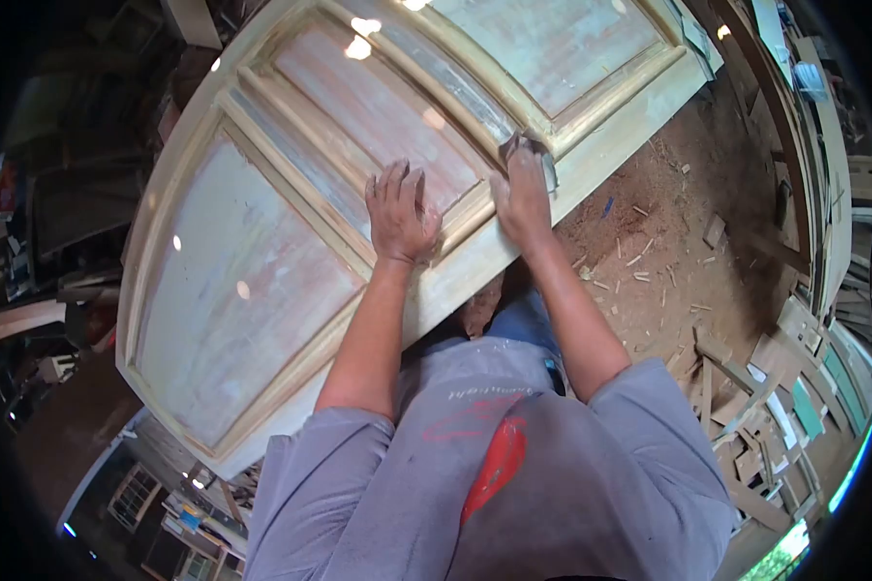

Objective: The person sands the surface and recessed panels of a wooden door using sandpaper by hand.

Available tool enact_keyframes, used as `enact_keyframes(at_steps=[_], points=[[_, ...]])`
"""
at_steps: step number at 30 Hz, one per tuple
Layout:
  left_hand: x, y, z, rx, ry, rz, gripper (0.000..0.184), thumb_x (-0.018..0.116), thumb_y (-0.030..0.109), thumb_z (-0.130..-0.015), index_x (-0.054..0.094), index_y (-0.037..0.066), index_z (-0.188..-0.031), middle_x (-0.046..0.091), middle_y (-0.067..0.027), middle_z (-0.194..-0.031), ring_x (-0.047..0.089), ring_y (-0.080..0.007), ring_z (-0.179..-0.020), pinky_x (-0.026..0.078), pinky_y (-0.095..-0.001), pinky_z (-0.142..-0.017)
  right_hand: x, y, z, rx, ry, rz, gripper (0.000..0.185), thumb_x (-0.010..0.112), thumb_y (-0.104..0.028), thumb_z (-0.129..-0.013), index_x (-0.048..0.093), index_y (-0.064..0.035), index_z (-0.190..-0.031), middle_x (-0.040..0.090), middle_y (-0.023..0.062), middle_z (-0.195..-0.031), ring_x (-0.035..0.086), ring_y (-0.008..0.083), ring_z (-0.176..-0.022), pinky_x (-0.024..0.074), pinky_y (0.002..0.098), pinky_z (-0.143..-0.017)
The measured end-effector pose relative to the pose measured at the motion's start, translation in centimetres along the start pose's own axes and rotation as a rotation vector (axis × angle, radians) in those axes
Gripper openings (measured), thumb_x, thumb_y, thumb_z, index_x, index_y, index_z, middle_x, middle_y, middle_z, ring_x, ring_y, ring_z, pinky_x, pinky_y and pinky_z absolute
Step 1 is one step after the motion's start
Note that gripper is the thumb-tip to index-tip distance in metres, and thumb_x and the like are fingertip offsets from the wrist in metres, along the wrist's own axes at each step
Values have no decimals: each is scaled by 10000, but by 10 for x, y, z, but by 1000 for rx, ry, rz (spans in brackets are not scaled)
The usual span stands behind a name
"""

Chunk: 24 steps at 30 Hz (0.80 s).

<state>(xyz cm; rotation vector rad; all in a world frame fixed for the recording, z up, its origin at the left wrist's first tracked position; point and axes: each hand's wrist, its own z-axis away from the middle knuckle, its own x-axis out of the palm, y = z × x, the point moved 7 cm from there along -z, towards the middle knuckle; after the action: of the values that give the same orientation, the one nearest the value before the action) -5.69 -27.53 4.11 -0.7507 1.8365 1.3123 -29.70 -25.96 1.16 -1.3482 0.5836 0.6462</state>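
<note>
A large wooden panelled door [261, 281] with raised mouldings lies in front of me, its surface smeared with pale filler and dust. My right hand [525, 198] is closed around a folded piece of sandpaper [549, 172], dark on one face and greyish at the edge. It presses this against the moulding near the door's close edge. To its left, my left hand [400, 215] rests on the frame by the middle panel, fingers stretched out and holding nothing. Part of the sandpaper is hidden under my right fingers.
Wood chips and offcuts litter the brown dirt floor [639, 261] on the right. A heap of scrap wood [775, 416] lies farther down that side. A long curved wooden piece [836, 165] stands at the right edge. Dark clutter fills the left.
</note>
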Motion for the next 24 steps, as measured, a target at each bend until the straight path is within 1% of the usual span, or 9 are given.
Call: enact_keyframes(at_steps=[2, 6, 9, 10, 13, 14, 19, 23, 24], points=[[2, -2, -4, 2, 8, -1, 662, 713, 321, -789, 664, 84, -1405, 594, -186, -1565, 486, -383, -1538, 259, -638, -1325, 3, -19, 32, -82, 174, 45, 860, 666, -404, -1084, 317, 51, -1724, 304, 317, -1788, 235, 492, -1684, 177, 574, -1382], [-1, 2, -5, 7, -10, 9, 626, 706, 303, -801, 673, 96, -1391, 610, -183, -1546, 496, -382, -1524, 254, -644, -1321, -4, -33, 42, -64, 193, 103, 863, 676, -443, -1081, 344, 51, -1707, 345, 312, -1767, 311, 491, -1644, 203, 578, -1379], [0, 4, 6, 10, -33, 2, 612, 701, 302, -808, 674, 96, -1384, 611, -183, -1544, 497, -384, -1521, 255, -644, -1319, 2, -9, -1, 28, 92, 147, 883, 669, -401, -1101, 249, 10, -1760, 283, 300, -1805, 247, 465, -1688, 176, 548, -1391], [1, 3, 1, 23, -31, -4, 608, 700, 301, -810, 675, 96, -1381, 610, -183, -1545, 498, -385, -1520, 255, -644, -1318, 3, -14, 11, -4, 149, 125, 872, 662, -387, -1109, 238, 11, -1760, 256, 293, -1817, 223, 462, -1698, 185, 549, -1389], [1, 4, -1, 32, 1, -15, 578, 664, 342, -836, 700, 94, -1357, 630, -179, -1518, 532, -379, -1485, 271, -634, -1302, 13, -15, 61, -2, 230, 53, 882, 692, -379, -1082, 274, 38, -1736, 306, 286, -1795, 278, 474, -1669, 205, 556, -1385], [-1, 6, -2, 51, 1, -12, 568, 663, 333, -840, 698, 90, -1353, 629, -189, -1514, 535, -381, -1478, 276, -634, -1295, 12, -19, 71, 14, 201, 71, 870, 677, -371, -1089, 268, 39, -1739, 300, 295, -1795, 273, 476, -1671, 205, 550, -1385], [0, 8, 2, 25, -27, -10, 573, 673, 309, -822, 693, 94, -1353, 620, -193, -1525, 523, -381, -1488, 274, -633, -1302, -10, -20, 27, 28, 179, 71, 867, 669, -411, -1087, 302, 48, -1725, 317, 306, -1784, 279, 456, -1672, 190, 546, -1390], [2, 4, -1, 49, -7, -7, 573, 675, 305, -813, 696, 96, -1346, 620, -195, -1518, 526, -382, -1483, 279, -634, -1302, -4, -27, 58, 0, 256, 75, 780, 635, -375, -1107, 363, 56, -1697, 378, 316, -1748, 322, 464, -1650, 224, 555, -1381], [-1, 8, -3, 65, 12, -6, 545, 660, 321, -844, 700, 96, -1338, 633, -199, -1506, 547, -378, -1459, 291, -615, -1286, -5, -29, 64, -1, 250, 67, 763, 629, -365, -1110, 373, 59, -1691, 392, 319, -1738, 331, 465, -1645, 230, 556, -1379]])
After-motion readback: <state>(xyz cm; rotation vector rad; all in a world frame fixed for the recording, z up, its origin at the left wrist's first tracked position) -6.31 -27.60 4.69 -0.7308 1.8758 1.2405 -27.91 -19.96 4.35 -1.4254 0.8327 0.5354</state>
